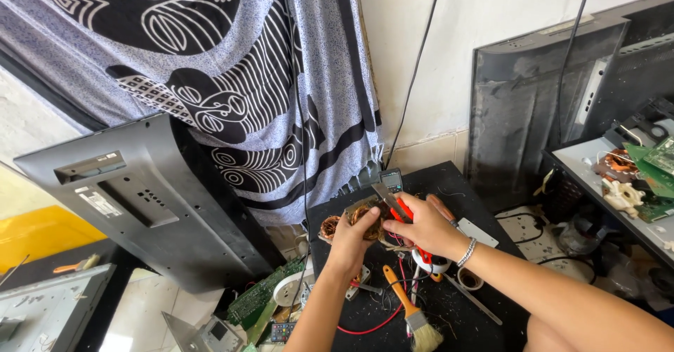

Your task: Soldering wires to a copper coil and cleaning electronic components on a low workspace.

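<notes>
While left fingers (357, 231) grip the copper coil (351, 220), right fingers (414, 220) clamp red-handled pliers (394, 204) — white label (477, 232) beside.

A small black bench (484, 201) stands against a pale wall, its dark top crowded with repair gear. On it lie a copper-wound motor stator (351, 222), a wooden-handled paintbrush (414, 310) with pale bristles near the front edge, a looping red wire (382, 320), a slim metal tool (472, 297), a small white card (477, 231) and a digital multimeter (390, 178) at the back edge, beside the patterned curtain.
</notes>
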